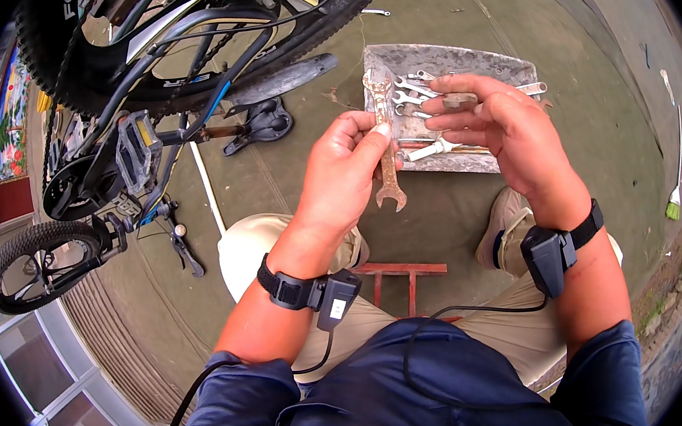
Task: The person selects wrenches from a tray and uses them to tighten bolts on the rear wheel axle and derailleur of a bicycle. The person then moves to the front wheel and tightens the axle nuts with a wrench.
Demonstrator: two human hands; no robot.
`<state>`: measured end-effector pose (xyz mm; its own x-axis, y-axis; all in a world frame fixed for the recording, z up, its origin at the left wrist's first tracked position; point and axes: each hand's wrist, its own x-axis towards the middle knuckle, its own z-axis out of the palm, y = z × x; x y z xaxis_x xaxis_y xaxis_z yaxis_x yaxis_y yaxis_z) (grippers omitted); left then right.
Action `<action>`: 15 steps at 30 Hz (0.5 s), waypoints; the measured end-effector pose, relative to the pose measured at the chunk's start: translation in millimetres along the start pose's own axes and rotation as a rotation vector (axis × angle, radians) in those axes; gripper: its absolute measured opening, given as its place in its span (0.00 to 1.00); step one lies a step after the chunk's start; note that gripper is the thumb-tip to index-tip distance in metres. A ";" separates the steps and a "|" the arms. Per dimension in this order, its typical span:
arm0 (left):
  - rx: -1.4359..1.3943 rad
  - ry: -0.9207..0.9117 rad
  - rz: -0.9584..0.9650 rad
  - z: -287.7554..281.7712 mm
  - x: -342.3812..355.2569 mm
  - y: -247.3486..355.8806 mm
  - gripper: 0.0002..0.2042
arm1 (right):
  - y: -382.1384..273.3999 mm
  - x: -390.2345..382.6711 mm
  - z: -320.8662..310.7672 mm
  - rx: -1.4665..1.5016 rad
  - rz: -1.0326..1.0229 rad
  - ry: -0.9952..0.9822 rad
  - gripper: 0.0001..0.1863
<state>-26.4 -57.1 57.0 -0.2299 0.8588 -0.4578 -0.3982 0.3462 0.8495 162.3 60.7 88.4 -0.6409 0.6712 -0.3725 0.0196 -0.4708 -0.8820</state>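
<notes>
My left hand (335,171) is closed on a rusty open-ended wrench (389,188), thumb on top, the wrench pointing away from me with its near jaw toward my lap. To the right, my right hand (518,134) hovers over a worn grey metal tray (498,54), fingers spread. A small greyish piece (459,100) shows between those fingers; whether they touch it I cannot tell. Inside the tray lie several silvery wrenches (409,94) and a white-handled tool (431,150), partly covered by my right hand.
A bicycle (208,29) lies at the left, its black saddle (267,124) on the green ground sheet. A red metal frame (404,271) stands between my legs. One loose wrench (376,12) rests beyond the tray; a green-bristled brush (673,204) lies far right.
</notes>
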 end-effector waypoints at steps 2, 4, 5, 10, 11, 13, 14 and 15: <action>0.030 -0.042 0.050 1.9 -3.4 -0.3 0.09 | 3.3 -0.8 3.6 0.029 0.033 -0.038 0.22; 0.065 -0.119 0.120 4.0 -6.6 -2.8 0.09 | 4.1 -4.6 13.5 -0.066 0.068 -0.018 0.22; 0.083 -0.157 0.156 4.4 -8.2 -3.4 0.08 | 4.3 -4.8 16.1 -0.114 0.085 -0.007 0.22; 0.219 -0.255 0.127 5.4 -10.7 -5.8 0.08 | 24.0 -5.2 20.9 -0.305 -0.091 -0.021 0.12; 0.280 -0.233 0.147 3.8 -10.6 -3.9 0.09 | 26.3 -5.0 22.2 -0.310 -0.116 -0.011 0.12; 0.400 -0.196 0.187 -0.2 -7.7 0.3 0.11 | 30.3 -8.0 24.7 -0.321 -0.165 0.016 0.13; 0.318 -0.123 0.152 -3.0 -2.4 0.9 0.13 | 29.6 -9.1 25.0 -0.339 -0.171 0.022 0.13; 0.238 -0.045 0.117 -7.7 4.0 1.6 0.15 | 28.0 -9.9 26.1 -0.353 -0.179 0.023 0.13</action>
<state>-34.7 -56.0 54.5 -0.2207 0.9122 -0.3452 -0.1496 0.3181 0.9362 149.2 26.0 74.9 -0.6406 0.7394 -0.2071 0.1749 -0.1221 -0.9770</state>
